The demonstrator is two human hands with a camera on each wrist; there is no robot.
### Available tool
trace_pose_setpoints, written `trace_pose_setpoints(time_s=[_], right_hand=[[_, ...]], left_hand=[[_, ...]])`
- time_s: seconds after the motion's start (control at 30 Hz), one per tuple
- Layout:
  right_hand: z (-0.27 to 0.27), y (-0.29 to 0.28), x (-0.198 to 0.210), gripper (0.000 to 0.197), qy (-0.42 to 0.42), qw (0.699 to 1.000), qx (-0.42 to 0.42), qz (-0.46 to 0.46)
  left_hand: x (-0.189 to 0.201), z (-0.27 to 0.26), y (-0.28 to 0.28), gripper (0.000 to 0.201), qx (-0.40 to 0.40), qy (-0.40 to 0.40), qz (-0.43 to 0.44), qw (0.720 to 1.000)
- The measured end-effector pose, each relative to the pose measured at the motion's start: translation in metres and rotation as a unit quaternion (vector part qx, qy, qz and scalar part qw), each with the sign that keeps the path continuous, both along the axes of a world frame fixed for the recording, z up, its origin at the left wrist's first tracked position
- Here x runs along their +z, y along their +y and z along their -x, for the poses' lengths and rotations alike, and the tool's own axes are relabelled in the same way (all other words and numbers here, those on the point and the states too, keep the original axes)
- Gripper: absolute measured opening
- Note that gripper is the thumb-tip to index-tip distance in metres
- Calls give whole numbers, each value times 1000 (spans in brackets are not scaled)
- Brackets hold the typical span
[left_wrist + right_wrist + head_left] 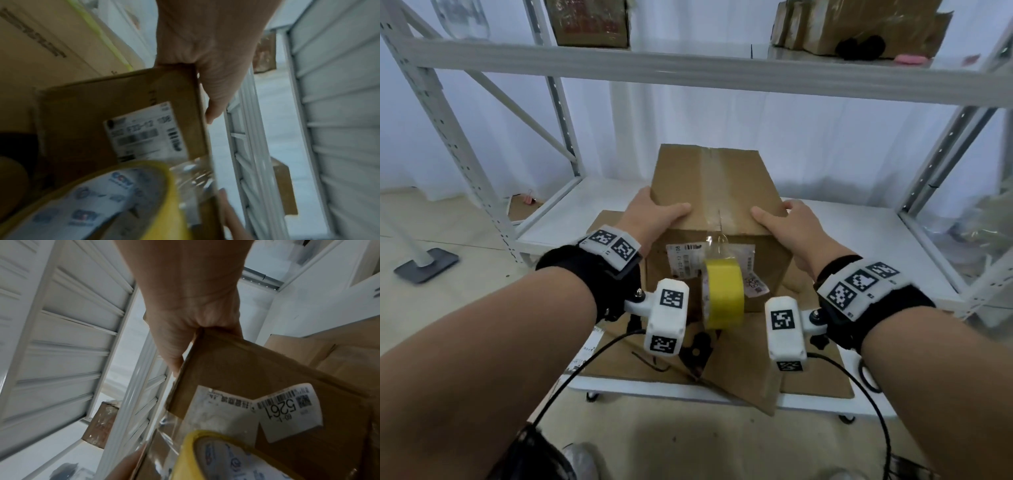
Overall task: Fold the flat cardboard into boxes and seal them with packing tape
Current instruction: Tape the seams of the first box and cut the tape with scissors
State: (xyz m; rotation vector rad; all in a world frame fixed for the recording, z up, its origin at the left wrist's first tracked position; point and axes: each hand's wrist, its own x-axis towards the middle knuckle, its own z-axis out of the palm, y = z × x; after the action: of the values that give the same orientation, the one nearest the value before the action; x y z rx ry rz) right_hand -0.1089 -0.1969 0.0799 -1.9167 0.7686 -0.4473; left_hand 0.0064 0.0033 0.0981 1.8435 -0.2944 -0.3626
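A brown cardboard box (709, 181) stands on flat cardboard on a low white shelf, with clear tape along its top seam. My left hand (654, 212) grips its near left top corner, thumb on top and fingers down the side. At the near right corner my right hand (780, 219) holds it the same way. A yellow packing tape roll (724, 296) hangs against the labelled front face on a clear strip. The wrist views show the box (86, 113) (257, 369), the roll (115, 203) (226, 456) and each hand (205, 56) (189, 305) clasping an edge.
Flat cardboard sheets (808, 380) cover the white shelf deck (893, 240) under the box. A black tool (697, 349) lies on them near the front. The upper shelf beam (688, 72) crosses above, carrying other boxes. Slanted white uprights (458, 144) stand on both sides.
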Motion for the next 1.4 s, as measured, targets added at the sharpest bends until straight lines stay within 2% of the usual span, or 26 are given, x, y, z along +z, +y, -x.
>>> trace_pose_setpoints(time_s=[0.1, 0.17, 0.3, 0.43, 0.5, 0.63, 0.77, 0.87, 0.97, 1.07, 1.17, 1.33, 1.4], right_hand=[[4, 10, 0, 50, -9, 1000, -14, 4], [6, 15, -9, 54, 15, 999, -24, 18], [6, 28, -25, 65, 59, 997, 26, 44], [3, 30, -22, 47, 133, 976, 90, 148], [2, 29, -18, 46, 150, 969, 99, 167], [-3, 28, -15, 46, 176, 951, 120, 222], [-7, 33, -12, 47, 226, 926, 138, 270], [-7, 31, -15, 48, 231, 917, 151, 288], [-7, 34, -19, 48, 219, 910, 149, 320], [-7, 37, -26, 48, 183, 902, 155, 359], [4, 42, -23, 46, 141, 901, 193, 363], [16, 50, -17, 52, 200, 865, 231, 398], [16, 49, -17, 50, 199, 871, 234, 384]], left_hand=[[-6, 0, 0, 59, -3, -51, -36, 998], [-10, 1, 2, 60, -23, -93, -88, 991], [-25, -2, 4, 64, -91, -191, -237, 948], [-31, -7, 6, 61, -134, -193, -309, 921], [-28, -7, 1, 60, -136, -211, -331, 910], [-29, -5, -19, 80, -144, -247, -404, 869], [-22, 2, -20, 81, -135, -234, -450, 851], [-23, 1, -15, 76, -183, -249, -462, 831], [-29, 1, -4, 69, -259, -311, -437, 803], [-37, 2, 9, 59, -272, -358, -406, 796], [-43, 3, 10, 58, -253, -380, -383, 802], [-42, 4, 18, 53, -245, -403, -278, 837], [-40, 5, 25, 48, -254, -402, -248, 844]])
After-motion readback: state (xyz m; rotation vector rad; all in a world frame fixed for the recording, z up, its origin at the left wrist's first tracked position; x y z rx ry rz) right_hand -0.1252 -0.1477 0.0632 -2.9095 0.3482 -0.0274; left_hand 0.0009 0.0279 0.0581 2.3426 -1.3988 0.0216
